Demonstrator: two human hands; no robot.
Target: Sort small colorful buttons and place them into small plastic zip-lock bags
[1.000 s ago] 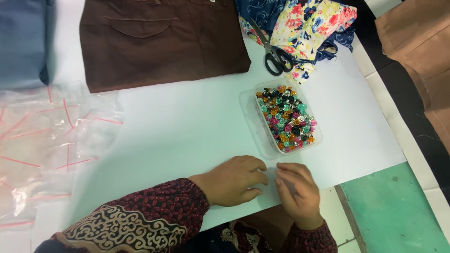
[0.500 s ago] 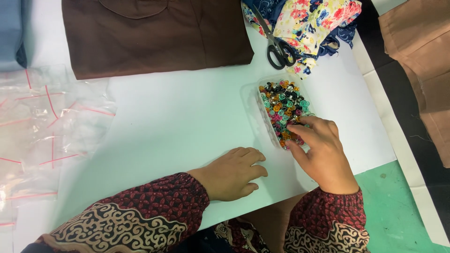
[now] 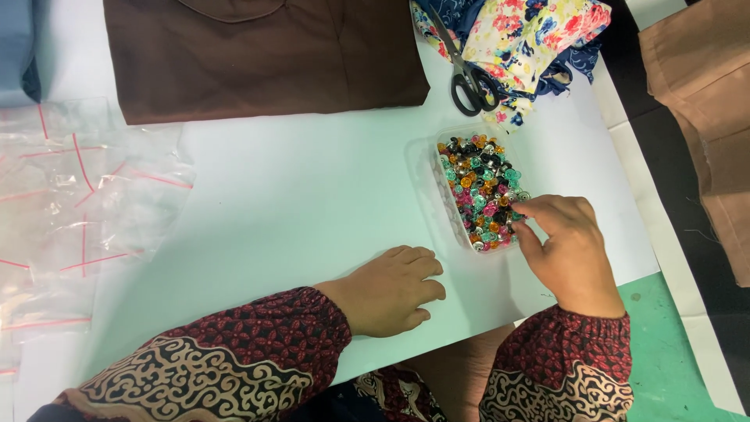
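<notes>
The right hand [image 3: 570, 254] rests at the near edge of a clear tray [image 3: 426, 168] of mixed coloured buttons [image 3: 479, 190], fingertips [image 3: 525, 209] pinching among them. The left hand [image 3: 391, 289] lies flat, palm down, on the white table [image 3: 297, 203]. Black scissors [image 3: 469, 78] lie beyond the tray, beside brown cloth [image 3: 266, 55].

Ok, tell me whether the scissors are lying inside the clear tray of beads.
No, the scissors lie on the white table beside the floral cloth, apart from the clear tray.
</notes>
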